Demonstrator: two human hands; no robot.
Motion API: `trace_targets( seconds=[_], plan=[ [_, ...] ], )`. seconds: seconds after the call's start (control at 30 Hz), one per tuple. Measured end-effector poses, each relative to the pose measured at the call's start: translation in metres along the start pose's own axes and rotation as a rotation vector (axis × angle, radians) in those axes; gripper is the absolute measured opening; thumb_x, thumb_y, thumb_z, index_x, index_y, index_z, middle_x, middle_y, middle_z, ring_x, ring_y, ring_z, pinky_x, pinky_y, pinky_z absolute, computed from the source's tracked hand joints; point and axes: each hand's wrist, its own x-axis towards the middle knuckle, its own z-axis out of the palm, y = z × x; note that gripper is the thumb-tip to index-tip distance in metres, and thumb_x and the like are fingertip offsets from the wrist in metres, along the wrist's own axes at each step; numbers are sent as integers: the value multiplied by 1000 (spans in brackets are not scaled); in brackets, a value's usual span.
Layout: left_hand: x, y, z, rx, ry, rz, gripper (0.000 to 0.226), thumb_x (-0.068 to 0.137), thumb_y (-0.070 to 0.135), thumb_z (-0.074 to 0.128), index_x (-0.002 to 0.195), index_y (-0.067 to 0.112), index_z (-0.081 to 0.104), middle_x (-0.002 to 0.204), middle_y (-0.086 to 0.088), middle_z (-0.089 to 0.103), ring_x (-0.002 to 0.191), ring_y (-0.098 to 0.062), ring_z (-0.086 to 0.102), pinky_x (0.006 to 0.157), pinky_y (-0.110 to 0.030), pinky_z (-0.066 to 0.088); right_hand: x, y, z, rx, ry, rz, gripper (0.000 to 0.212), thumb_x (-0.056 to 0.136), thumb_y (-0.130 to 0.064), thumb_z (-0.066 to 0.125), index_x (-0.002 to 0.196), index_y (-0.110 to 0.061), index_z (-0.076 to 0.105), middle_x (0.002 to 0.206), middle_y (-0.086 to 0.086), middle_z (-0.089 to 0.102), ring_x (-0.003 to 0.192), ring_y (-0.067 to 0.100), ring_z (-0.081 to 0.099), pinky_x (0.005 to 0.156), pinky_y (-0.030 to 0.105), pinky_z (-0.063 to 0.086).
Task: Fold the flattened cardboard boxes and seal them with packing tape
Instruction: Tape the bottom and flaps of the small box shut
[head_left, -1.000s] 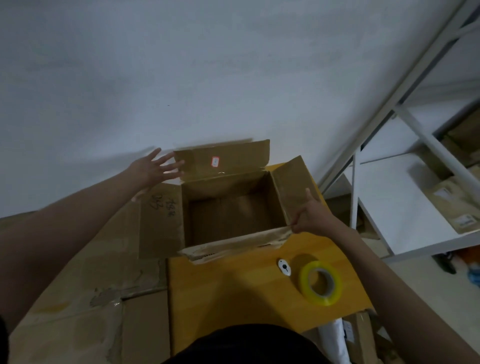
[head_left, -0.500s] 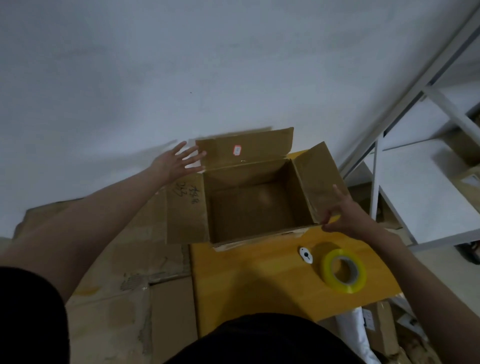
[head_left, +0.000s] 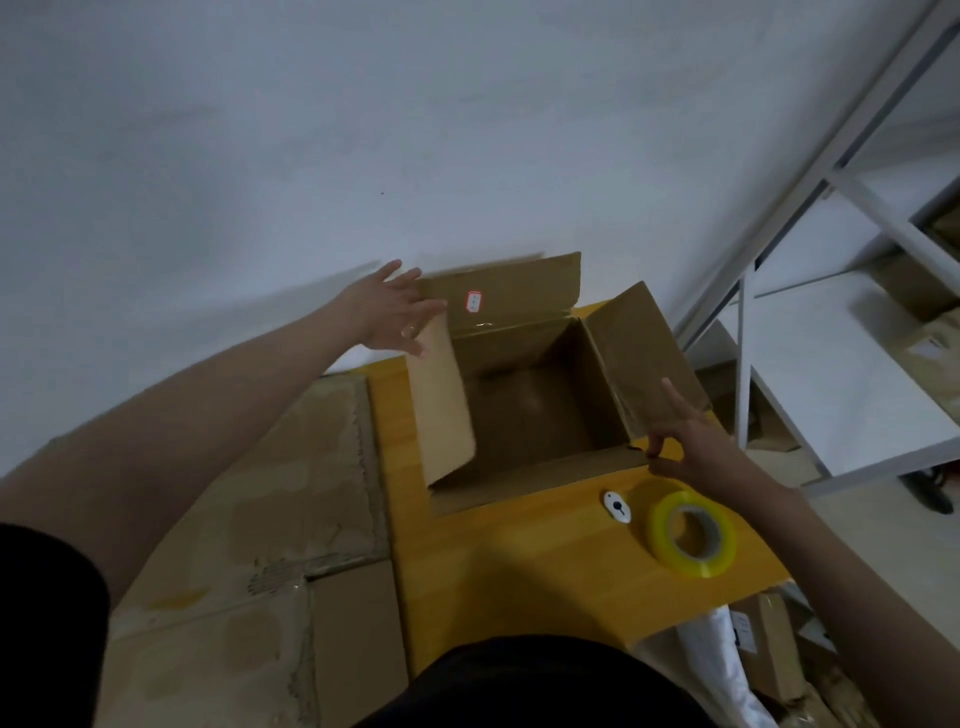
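Observation:
An open brown cardboard box (head_left: 524, 410) stands on the yellow wooden table (head_left: 519, 561), its top flaps up. The back flap carries a small red-edged label. My left hand (head_left: 392, 312), fingers spread and straight, presses the top of the left flap, which stands tilted inward. My right hand (head_left: 685, 441) hovers at the box's front right corner, fingers loosely spread beside the right flap, holding nothing. A roll of yellowish packing tape (head_left: 693, 534) lies on the table near that hand.
A small white disc (head_left: 617, 506) lies left of the tape. Flattened cardboard (head_left: 249, 519) covers the surface left of the table. A white metal shelf rack (head_left: 831, 364) with parcels stands at the right. More boxes (head_left: 769, 649) sit below the table's right edge.
The left flap has swung from lying outward to upright and tilted inward under my left hand. My right hand let go of the front right corner and now hovers there.

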Motion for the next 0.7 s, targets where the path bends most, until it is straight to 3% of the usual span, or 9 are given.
trace_targets(
  seconds=[0.1, 0.2, 0.3, 0.37, 0.43, 0.53, 0.63, 0.7],
  plan=[
    [10, 34, 2, -11, 56, -118, 95, 84, 85, 29, 158, 27, 13, 156, -9, 38, 151, -34, 13, 121, -51, 8, -9, 2, 1, 61, -46, 44, 36, 61, -72, 76, 70, -38, 64, 167, 3, 1, 152, 27, 14, 113, 49, 31],
    [16, 60, 12, -35, 47, -215, 109, 75, 91, 36, 159, 25, 11, 162, -15, 23, 152, -39, 6, 122, -56, 3, -8, 0, 3, 49, 8, 117, 52, 63, -86, 51, 74, -39, 71, 167, 2, 8, 153, 27, 11, 115, 54, 26],
    [19, 72, 23, -56, 47, -256, 119, 68, 95, 40, 159, 25, 9, 166, -17, 8, 152, -40, -5, 120, -59, -4, 0, 1, 6, -92, 76, 218, 52, 74, -74, 62, 98, -30, 74, 168, 5, -2, 153, 33, -5, 119, 62, 14],
    [20, 74, 28, -68, 67, -261, 124, 63, 98, 40, 158, 25, 8, 166, -15, 5, 152, -39, -8, 120, -59, -5, 3, 3, 8, -115, 70, 325, 70, 73, -67, 73, 127, -24, 59, 166, 12, -14, 150, 42, -12, 118, 62, 6],
    [21, 72, 33, -101, 85, -260, 126, 61, 99, 40, 158, 25, 9, 166, -13, 5, 152, -39, -9, 119, -58, -6, 4, 4, 9, -22, 42, 382, 93, 69, -62, 80, 143, -21, 40, 164, 18, -6, 150, 46, 2, 118, 57, 17],
    [23, 68, 37, -149, 114, -251, 127, 59, 100, 39, 158, 25, 11, 166, -10, 10, 152, -37, -8, 120, -58, -4, 8, 1, 7, 144, 164, 283, 96, 68, -43, 89, 145, -18, 36, 155, 13, 23, 138, 34, 38, 106, 39, 43],
    [24, 65, 36, -175, 123, -249, 126, 59, 100, 39, 157, 26, 11, 165, -8, 15, 152, -37, -5, 121, -58, -2, 15, -12, 8, 165, 225, 98, 103, 70, -25, 90, 151, -26, 27, 151, 3, 33, 129, 24, 49, 94, 26, 46],
    [25, 64, 33, -207, 114, -257, 123, 61, 98, 40, 157, 28, 9, 165, -7, 16, 152, -36, -5, 120, -59, -2, 22, -22, 9, 219, 141, 6, 111, 72, -21, 88, 155, -35, 15, 149, 0, 41, 125, 21, 53, 95, 31, 51]
  ],
)
